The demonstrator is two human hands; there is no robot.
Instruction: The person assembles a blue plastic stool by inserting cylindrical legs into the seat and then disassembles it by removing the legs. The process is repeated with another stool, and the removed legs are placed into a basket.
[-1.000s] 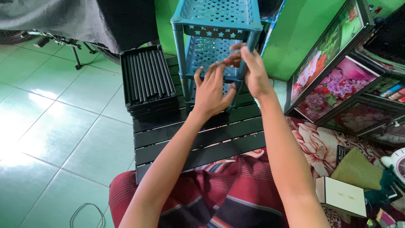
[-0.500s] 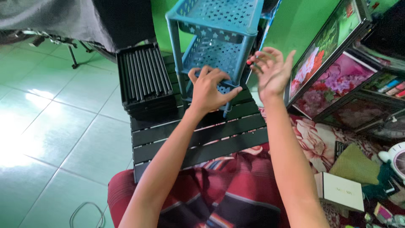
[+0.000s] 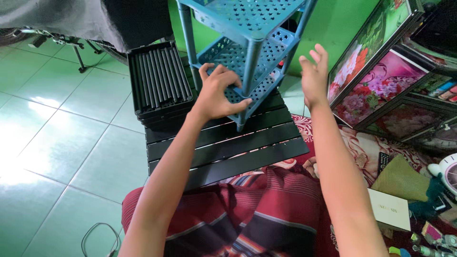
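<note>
While gripped: rack [image 3: 247, 28] above left hand [image 3: 216, 95]

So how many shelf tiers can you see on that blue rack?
3. The top tier sits at the frame's upper edge, the middle tier below it, and the lowest tier under the left hand. More above may be hidden.

Teal star-punched rack [image 3: 247, 33], black slatted table [image 3: 228, 143], green floor tiles [image 3: 57, 123].

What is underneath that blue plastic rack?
The blue rack stands on a black slatted panel. The left hand covers part of its lowest shelf.
</note>
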